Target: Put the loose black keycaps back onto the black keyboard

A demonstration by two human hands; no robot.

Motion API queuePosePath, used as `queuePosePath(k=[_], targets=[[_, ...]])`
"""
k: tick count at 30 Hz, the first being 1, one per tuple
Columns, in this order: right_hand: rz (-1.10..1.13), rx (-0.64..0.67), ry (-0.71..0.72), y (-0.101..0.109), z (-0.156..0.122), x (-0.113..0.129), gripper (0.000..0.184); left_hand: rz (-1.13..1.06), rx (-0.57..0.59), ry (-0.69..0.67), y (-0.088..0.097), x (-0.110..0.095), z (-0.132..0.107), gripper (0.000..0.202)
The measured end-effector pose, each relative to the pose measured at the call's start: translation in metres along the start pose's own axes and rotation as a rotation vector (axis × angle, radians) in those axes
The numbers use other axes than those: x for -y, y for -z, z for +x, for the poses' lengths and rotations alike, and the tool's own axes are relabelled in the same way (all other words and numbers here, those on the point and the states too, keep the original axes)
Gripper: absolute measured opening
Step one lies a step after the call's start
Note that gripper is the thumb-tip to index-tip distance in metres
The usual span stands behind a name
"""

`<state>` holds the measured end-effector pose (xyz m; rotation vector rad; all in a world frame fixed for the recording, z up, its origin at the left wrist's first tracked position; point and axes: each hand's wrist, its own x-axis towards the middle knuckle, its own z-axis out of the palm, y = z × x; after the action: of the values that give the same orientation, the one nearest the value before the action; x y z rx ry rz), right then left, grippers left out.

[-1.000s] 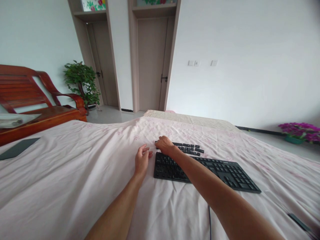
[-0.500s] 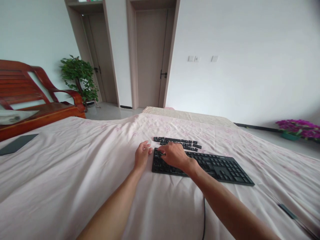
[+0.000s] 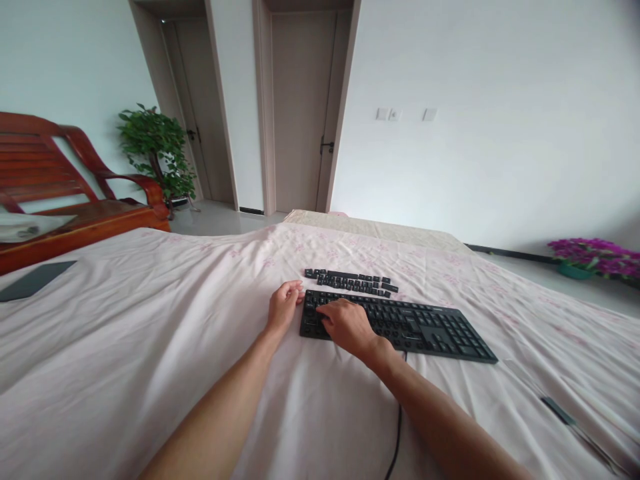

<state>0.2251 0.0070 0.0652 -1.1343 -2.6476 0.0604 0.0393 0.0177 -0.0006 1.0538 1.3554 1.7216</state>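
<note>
The right hand's [image 3: 349, 323] fingers bend down at the left end of the black computer keyboard [image 3: 440, 330]; whether they pinch anything, I cannot tell. The left hand's [image 3: 283, 308] fingers curl loosely, partly open, just beside that end. Beyond the right fingers, loose keycaps [image 3: 343, 275] lie in rows on the floral cloth [image 3: 200, 320].

You are facing a white wall [image 3: 465, 67], which is carrying switch plates [image 3: 429, 115]. Ahead, two brown doors [image 3: 296, 107] are standing within matching frames [image 3: 264, 120]. On your left, a reddish wooden bench [image 3: 45, 190] is standing near a leafy plant [image 3: 153, 137]. On your right, purple flowers [image 3: 585, 250] are filling a green pot [image 3: 574, 272] on the grey floor [image 3: 215, 217], near a dark baseboard [image 3: 515, 253]. Soft light is reaching the wall; the floor is gleaming faintly.
</note>
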Motion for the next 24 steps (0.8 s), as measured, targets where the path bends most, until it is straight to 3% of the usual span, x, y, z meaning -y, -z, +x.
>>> queuePosePath(k=[4, 8, 12, 16, 20, 24], targets=[[0.349, -0.038, -0.162, -0.005, 0.009, -0.008, 0.031, -0.012, 0.014, 0.01, 0.0, 0.002, 0.001, 0.021], [0.8, 0.033, -0.26, -0.013, 0.019, -0.012, 0.037, -0.026, 0.032, 0.018, 0.001, 0.001, 0.002, 0.02], [0.996, 0.073, -0.293, -0.019, 0.024, -0.013, 0.039, -0.052, 0.032, 0.036, 0.001, 0.0, 0.002, 0.02], [0.864, 0.053, -0.242, -0.019, 0.024, -0.015, 0.037, -0.061, 0.043, 0.031, 0.002, 0.0, 0.002, 0.019], [0.41, -0.055, -0.061, -0.01, 0.021, -0.007, 0.031, -0.033, 0.041, 0.035, 0.002, -0.002, 0.002, 0.019], [0.09, -0.015, 0.045, -0.005, 0.018, 0.008, 0.028, -0.029, 0.044, 0.039, 0.003, -0.002, 0.002, 0.02]])
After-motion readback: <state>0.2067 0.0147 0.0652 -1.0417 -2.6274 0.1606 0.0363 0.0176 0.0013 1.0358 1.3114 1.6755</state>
